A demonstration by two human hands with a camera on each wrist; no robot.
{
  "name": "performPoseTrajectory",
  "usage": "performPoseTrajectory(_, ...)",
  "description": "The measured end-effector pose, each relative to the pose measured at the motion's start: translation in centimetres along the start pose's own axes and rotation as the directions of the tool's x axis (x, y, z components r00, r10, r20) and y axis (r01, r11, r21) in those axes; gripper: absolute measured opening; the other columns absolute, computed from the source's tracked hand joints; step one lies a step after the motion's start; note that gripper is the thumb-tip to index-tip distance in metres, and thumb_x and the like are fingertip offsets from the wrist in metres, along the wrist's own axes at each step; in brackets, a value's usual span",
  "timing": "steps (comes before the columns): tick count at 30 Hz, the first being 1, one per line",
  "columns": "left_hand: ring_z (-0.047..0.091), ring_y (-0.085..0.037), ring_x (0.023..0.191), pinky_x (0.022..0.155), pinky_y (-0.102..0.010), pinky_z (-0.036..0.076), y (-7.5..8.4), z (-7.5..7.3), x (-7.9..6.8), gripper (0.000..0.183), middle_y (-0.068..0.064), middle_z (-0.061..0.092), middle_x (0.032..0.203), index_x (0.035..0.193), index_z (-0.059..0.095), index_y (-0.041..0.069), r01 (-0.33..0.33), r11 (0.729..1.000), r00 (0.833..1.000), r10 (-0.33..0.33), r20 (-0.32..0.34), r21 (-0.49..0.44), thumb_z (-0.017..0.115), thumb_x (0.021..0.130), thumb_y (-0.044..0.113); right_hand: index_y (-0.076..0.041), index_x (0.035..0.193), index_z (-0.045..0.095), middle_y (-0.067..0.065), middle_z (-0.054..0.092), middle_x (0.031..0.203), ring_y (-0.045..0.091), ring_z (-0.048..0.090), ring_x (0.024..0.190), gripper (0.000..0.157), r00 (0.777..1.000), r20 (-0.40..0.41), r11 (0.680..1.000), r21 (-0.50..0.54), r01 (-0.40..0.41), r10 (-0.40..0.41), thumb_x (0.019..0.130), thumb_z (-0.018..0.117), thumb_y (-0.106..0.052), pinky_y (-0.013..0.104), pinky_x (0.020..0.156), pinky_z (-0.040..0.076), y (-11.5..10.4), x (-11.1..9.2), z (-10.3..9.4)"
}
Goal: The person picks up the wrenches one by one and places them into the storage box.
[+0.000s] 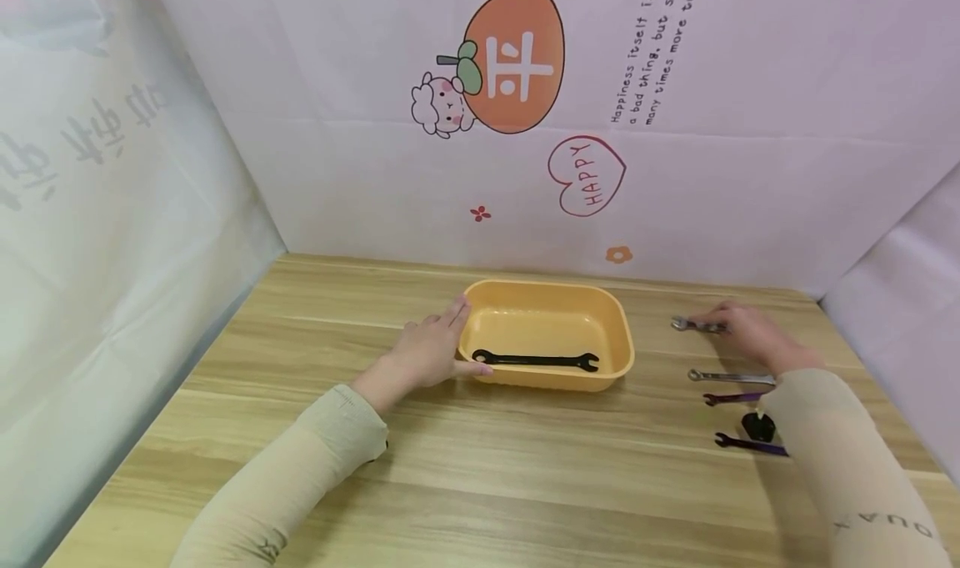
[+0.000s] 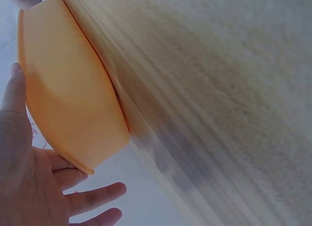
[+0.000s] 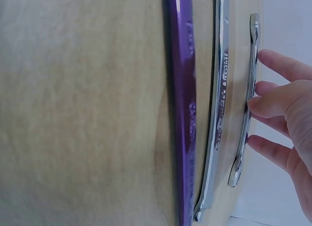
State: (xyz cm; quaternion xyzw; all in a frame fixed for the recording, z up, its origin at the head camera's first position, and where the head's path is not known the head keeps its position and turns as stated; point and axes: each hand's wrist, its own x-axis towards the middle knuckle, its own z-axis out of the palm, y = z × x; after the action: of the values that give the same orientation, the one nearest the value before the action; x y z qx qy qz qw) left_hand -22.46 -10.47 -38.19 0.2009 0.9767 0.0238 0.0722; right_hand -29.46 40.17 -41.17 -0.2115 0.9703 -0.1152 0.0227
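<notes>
My left hand (image 1: 429, 353) grips the left end of a yellow plastic basin (image 1: 551, 379), its thumb at the front rim and fingertips at the side. In the left wrist view two of its fingers stick out past the basin wall (image 2: 73, 80). Inside the basin, along the front wall, lies a black wrench (image 1: 536, 359). To the right of the basin, my right hand (image 1: 753, 333) pinches a small silver wrench (image 1: 692, 324). The right wrist view has thumb and fingertips along the shaft of that wrench (image 3: 253, 53), close over the tabletop.
Nearer me on the right lie another silver wrench (image 1: 727, 377), a purple wrench (image 1: 735, 398) and a further dark purple wrench (image 1: 753, 445), partly covered by the right sleeve (image 1: 832, 443). A printed white sheet (image 1: 360, 159) stands behind the wooden table (image 1: 480, 476) and at its sides.
</notes>
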Motion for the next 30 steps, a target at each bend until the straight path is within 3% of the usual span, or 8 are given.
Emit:
performPoseTrajectory(14,0.047,-0.038,0.139,0.103,-0.065,0.041,0.01,0.15,-0.17,0.115,-0.006,0.009,0.171,0.165,0.015,0.005,-0.006,1.0,1.0,0.006,-0.01,-0.012,0.05,0.087,0.083,0.005,0.122,0.07,0.031,0.063,0.109,0.054,0.061,0.1,0.028,0.999,-0.031,0.999,-0.025,-0.024,0.024,0.096,0.061,0.006,0.064,0.085,0.05,-0.39,0.28,0.22)
performPoseTrajectory(30,0.047,-0.04,0.138,0.103,-0.067,0.04,-0.14,0.24,-0.25,0.115,-0.006,0.008,0.171,0.164,0.015,0.005,-0.019,0.999,1.0,0.018,-0.022,-0.031,0.051,0.087,0.082,0.006,0.123,0.07,0.027,0.064,0.105,0.051,0.062,0.096,0.028,0.999,-0.041,0.999,-0.033,-0.02,0.019,0.096,0.064,0.005,0.063,0.082,0.051,-0.68,0.14,0.29)
